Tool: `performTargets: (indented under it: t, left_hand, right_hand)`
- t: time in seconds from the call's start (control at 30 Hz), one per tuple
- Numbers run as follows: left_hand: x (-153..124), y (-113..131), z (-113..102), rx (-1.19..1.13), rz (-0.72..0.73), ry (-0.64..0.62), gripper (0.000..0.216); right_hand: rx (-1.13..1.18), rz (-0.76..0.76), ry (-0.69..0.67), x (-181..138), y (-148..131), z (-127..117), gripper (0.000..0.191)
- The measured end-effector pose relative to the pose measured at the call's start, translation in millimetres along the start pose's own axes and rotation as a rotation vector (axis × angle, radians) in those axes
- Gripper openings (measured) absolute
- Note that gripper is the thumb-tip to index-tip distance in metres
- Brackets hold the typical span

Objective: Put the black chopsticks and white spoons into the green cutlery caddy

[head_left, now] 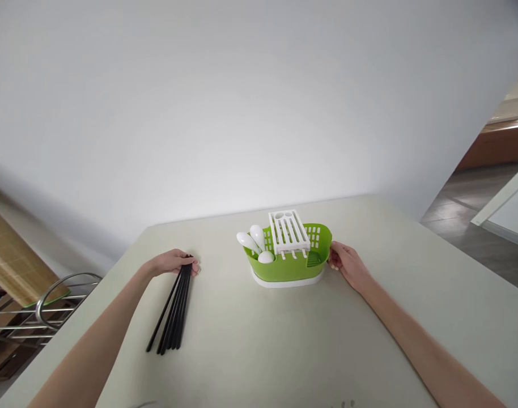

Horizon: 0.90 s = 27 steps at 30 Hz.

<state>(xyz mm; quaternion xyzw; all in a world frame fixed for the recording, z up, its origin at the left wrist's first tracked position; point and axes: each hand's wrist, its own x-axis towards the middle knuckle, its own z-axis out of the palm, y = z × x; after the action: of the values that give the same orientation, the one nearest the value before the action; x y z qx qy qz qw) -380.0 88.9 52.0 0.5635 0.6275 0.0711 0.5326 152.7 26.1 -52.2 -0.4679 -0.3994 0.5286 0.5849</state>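
Note:
A bundle of black chopsticks [174, 314] lies in my left hand [178, 262], whose fingers are closed around the upper ends. Their other ends fan out toward the table's front left. At the middle of the table stands a green cutlery basket [284, 271] with a white base and a white slotted rack [289, 231] across its top. Several white spoons [257, 241] rest in its left part. My right hand [346, 262] grips the basket's right end, with some fingertips hidden behind it.
The pale table [259, 345] meets a white wall [242, 102] at the back. Beyond its left edge is a metal wire rack [50, 311] with a bamboo-coloured board [21, 249]. A grey floor [467, 198] shows beyond the right side. Small blurred shapes lie at the front edge.

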Motion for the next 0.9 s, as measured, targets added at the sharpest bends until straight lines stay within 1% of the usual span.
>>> performTargets:
  t: [0.07,0.2,0.27,0.33,0.4,0.43,0.5,0.6,0.77,0.83,0.9]
  left_hand:
    - [4,0,11,0.029,0.057,0.044,0.054]
    - [15,-14,31,0.052,0.285,0.175,0.055]
    - [19,-25,40,0.085,0.374,0.297,0.054]
    - [21,-34,50,0.164,0.423,0.447,0.052]
    - [20,-39,59,0.293,0.433,0.563,0.048]
    - [18,-39,63,0.361,0.424,0.598,0.047]
    - [15,-37,70,0.480,0.398,0.625,0.046]
    - [13,-33,79,0.599,0.386,0.640,0.047]
    - [15,-33,89,0.764,0.460,0.711,0.046]
    - [15,-33,92,0.812,0.494,0.756,0.046]
    - [13,-33,96,0.825,0.495,0.816,0.045]
  right_hand:
    - [-0.001,-0.002,-0.004,0,1,0,0.050]
    - [-0.008,-0.012,-0.017,0,2,-1,0.050]
    - [-0.012,-0.018,-0.022,1,3,-2,0.051]
    - [-0.016,-0.020,-0.024,1,3,-2,0.051]
    - [-0.019,-0.020,-0.022,2,4,-3,0.051]
    - [-0.020,-0.019,-0.020,2,4,-3,0.051]
    - [-0.022,-0.016,-0.016,1,4,-3,0.051]
    - [-0.021,-0.014,-0.016,0,3,-2,0.050]
    - [-0.019,-0.016,-0.013,-1,3,-2,0.050]
    - [-0.020,-0.016,-0.010,0,3,-3,0.050]
    - [-0.024,-0.015,-0.010,0,5,-3,0.050]
